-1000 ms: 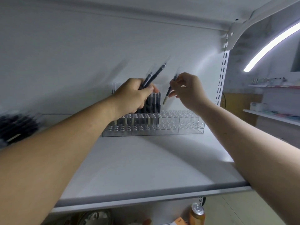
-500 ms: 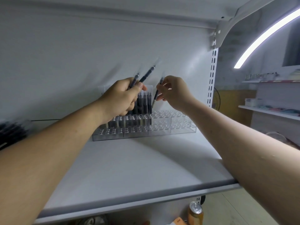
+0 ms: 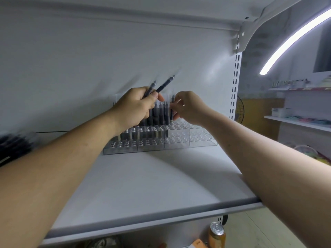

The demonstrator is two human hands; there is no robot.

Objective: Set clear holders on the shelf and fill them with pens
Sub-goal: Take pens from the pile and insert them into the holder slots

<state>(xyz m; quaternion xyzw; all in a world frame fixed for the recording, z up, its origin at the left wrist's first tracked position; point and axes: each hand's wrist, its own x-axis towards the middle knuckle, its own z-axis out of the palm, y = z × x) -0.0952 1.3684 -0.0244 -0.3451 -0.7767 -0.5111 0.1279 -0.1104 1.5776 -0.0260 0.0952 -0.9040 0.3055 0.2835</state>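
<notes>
Clear tiered holders stand in a row at the back of the white shelf. Their left part is filled with several dark pens standing upright; the right part holds none. My left hand grips a small bunch of dark pens that point up and to the right, above the filled rows. My right hand pinches a single dark pen, held upright just right of the standing pens, its lower end over the back row.
A blurred pile of dark pens lies at the shelf's left edge. A slotted upright bounds the shelf on the right. An orange can stands below the shelf's front lip. Further shelves are at far right.
My right hand has lowered its pen from a slant to upright, close beside the standing pens. My left hand keeps its bunch in about the same place. The camera shifted slightly.
</notes>
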